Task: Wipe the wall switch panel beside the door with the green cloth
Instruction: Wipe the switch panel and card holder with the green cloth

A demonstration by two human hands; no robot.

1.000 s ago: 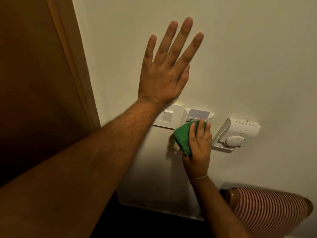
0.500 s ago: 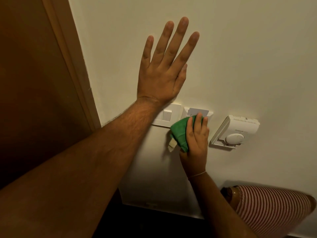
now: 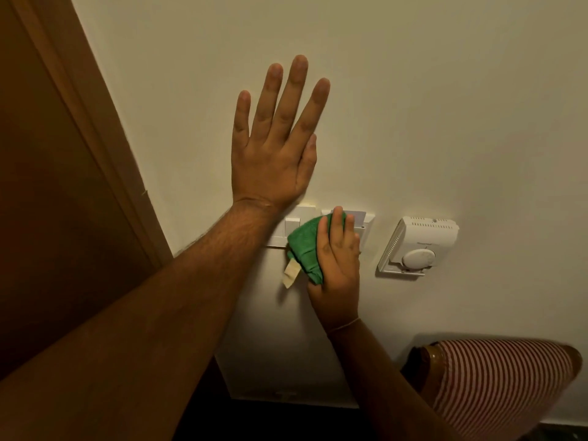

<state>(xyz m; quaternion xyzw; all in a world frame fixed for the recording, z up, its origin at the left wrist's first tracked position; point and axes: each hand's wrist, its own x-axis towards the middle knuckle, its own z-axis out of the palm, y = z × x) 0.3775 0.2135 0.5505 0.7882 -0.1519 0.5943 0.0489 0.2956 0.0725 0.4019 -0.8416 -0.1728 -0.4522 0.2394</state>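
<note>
The fingers (image 3: pixel 337 230) of the right hand (image 3: pixel 337 265) lie flat over a bunched green cloth (image 3: pixel 305 246) and press it against the white plastic wall switch panel (image 3: pixel 294 224). The cloth covers the middle of the panel, where two plates meet, and a small pale tag (image 3: pixel 291 273) hangs from its lower edge. A white rocker switch (image 3: pixel 292 223) shows just to the left of the cloth. The left hand (image 3: pixel 273 154) is spread wide with nothing in it, its palm flat on the cream wall (image 3: pixel 413 106) just above the panel. To the right of the panel sits a white box thermostat with a round dial (image 3: pixel 420 246). The brown wooden door frame (image 3: pixel 105 148) runs down the left side. A red and white striped chair back (image 3: pixel 502 386) is at the bottom right.
</note>
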